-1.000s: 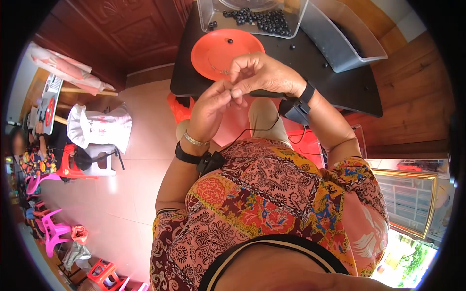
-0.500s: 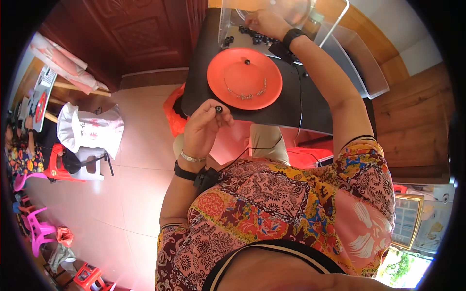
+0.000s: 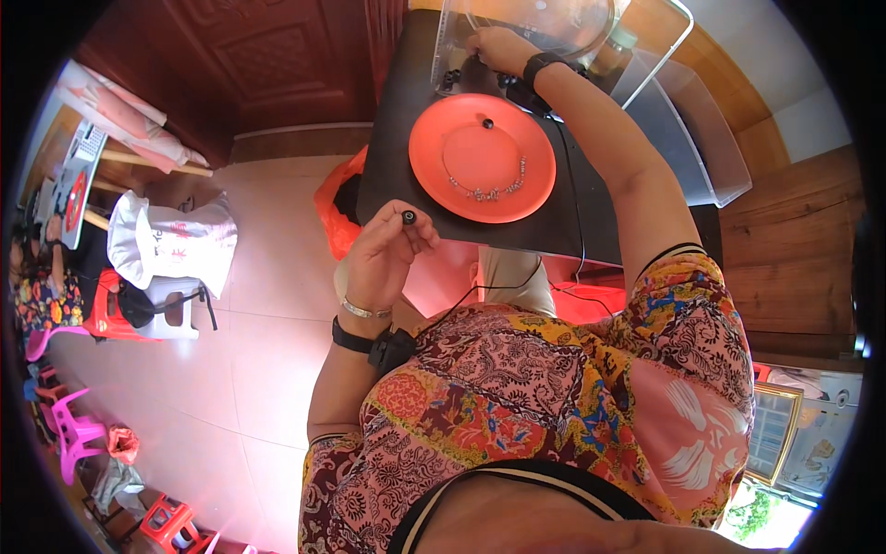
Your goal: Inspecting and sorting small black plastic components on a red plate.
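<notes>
My left hand (image 3: 380, 254) is raised in front of the table edge, its fingers closed round a small black cylindrical piece (image 3: 409, 218) with a hole in its end. My right hand (image 3: 506, 51) reaches into a clear plastic bin (image 3: 441, 42), fingers bent down by several small black pieces (image 3: 451, 79); what its fingertips hold, if anything, is hidden. Between the hands an orange-red plate (image 3: 426, 166) lies on the table. On it a thin strand with small silvery beads (image 3: 484, 195) curves in a loop, and one black bead (image 3: 487, 124) sits at the far side.
The dark table (image 3: 388, 120) carries a second clear bin (image 3: 734, 192) at the right and a jar (image 3: 613, 51) at the back. A black cable (image 3: 579, 198) runs over the table's front edge. An orange-red bag (image 3: 334, 217) hangs at the left side; a white bag (image 3: 175, 245) rests on a stool farther left.
My view has shifted slightly, so the plate and bin sit a little farther right. My right hand remains in the bin, and the left still holds its black piece.
</notes>
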The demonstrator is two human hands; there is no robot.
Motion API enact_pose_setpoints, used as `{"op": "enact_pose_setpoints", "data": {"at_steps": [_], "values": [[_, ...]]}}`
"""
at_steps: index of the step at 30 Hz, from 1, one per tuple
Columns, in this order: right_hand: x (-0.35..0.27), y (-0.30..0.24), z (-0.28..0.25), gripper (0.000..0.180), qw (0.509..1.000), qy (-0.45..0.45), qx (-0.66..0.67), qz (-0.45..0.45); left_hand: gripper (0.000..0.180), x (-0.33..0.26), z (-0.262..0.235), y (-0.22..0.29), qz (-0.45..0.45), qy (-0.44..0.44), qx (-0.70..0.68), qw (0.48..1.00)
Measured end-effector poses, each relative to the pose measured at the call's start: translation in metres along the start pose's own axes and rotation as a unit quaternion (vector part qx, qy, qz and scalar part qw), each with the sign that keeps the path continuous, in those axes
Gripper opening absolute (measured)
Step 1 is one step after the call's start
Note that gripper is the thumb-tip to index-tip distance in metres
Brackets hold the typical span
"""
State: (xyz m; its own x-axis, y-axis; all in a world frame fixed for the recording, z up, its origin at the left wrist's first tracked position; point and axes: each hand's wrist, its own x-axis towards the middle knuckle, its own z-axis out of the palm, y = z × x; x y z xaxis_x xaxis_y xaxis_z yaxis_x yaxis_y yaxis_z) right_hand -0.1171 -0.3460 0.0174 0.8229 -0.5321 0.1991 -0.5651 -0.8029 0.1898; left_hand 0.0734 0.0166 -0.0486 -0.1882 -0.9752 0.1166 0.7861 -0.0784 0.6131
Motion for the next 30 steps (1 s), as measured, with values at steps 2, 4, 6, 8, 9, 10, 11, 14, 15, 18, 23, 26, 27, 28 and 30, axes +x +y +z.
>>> {"op": "enact_pose_setpoints", "data": {"at_steps": [2,4,6,8,9,10,11,14,15,18,23,26,27,28,30], "values": [[-0.001,0.002,0.005,0.015,0.998,-0.030,0.026,0.047,0.025,-0.002,0.000,-0.004,0.000,0.003,0.008,1.000],[-0.002,0.003,0.007,0.016,0.998,-0.028,0.031,0.050,0.025,-0.005,0.000,-0.006,-0.004,0.005,0.009,1.000],[-0.003,0.005,0.007,0.017,0.997,-0.026,0.035,0.056,0.025,-0.006,0.000,-0.007,-0.003,0.004,0.012,1.000],[-0.002,0.001,0.003,0.015,0.997,-0.040,0.038,0.057,0.026,-0.007,-0.002,-0.007,0.000,0.006,0.014,1.000],[-0.002,0.000,0.001,0.015,0.997,-0.038,0.038,0.057,0.026,-0.007,-0.005,-0.008,0.000,0.006,0.014,1.000],[-0.004,0.000,0.000,0.014,0.998,-0.041,0.027,0.038,0.026,-0.007,-0.005,-0.009,-0.001,0.007,0.011,1.000],[-0.006,0.000,-0.001,0.014,0.999,-0.044,0.017,0.019,0.026,-0.008,-0.003,-0.010,-0.001,0.006,0.011,1.000],[-0.009,-0.003,-0.001,0.013,0.998,-0.037,0.029,0.029,0.025,-0.010,0.001,-0.008,-0.003,0.012,0.006,1.000],[-0.010,-0.002,-0.002,0.013,0.998,-0.038,0.029,0.030,0.025,-0.009,0.003,-0.006,-0.001,0.003,0.010,1.000],[-0.011,0.009,-0.007,0.018,0.999,0.015,0.039,0.026,0.025,-0.005,0.008,0.000,-0.002,-0.010,0.009,1.000],[-0.033,0.025,-0.039,0.024,0.954,0.114,0.247,0.122,0.024,0.002,0.013,0.005,0.006,-0.023,0.013,1.000],[-0.064,-0.009,-0.072,0.021,0.892,0.105,0.419,0.131,0.024,0.006,0.022,0.010,0.015,-0.035,0.009,0.999],[-0.076,-0.034,-0.086,0.022,0.875,0.137,0.452,0.106,0.024,0.008,0.025,0.013,0.009,-0.030,0.017,0.999],[-0.086,-0.057,-0.099,0.022,0.875,0.137,0.453,0.105,0.024,0.011,0.028,0.015,0.002,-0.025,0.025,0.999],[-0.109,-0.102,-0.122,0.021,0.823,0.136,0.536,0.130,0.024,0.017,0.037,0.021,0.001,-0.032,0.042,0.999]]}}
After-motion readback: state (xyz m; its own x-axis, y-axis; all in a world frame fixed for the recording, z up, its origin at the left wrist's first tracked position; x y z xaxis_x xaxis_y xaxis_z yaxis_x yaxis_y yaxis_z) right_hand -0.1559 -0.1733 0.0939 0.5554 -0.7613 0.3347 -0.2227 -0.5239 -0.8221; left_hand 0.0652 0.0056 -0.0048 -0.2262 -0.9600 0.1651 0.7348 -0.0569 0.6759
